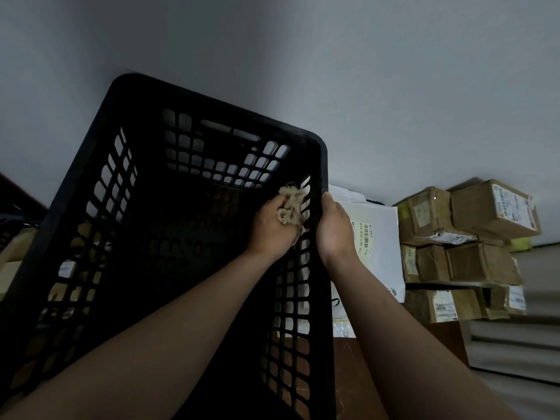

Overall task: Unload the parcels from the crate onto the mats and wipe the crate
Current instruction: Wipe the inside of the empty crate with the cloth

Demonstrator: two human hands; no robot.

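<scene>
Pressing crumpled beige cloth (291,204) in left hand (272,227) against black slotted plastic crate (157,183) wall; right hand (333,227) grips rim.

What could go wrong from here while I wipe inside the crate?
1. Only the right hand steadies the crate, by its right rim. If that grip slips, the crate may tip onto the white mailer and the stacked cardboard boxes beside it.
2. The frayed rag held in the left hand is against the slotted right wall, so loose threads could snag in the holes.
3. The crate's inside is very dark, so spots may get missed.
</scene>
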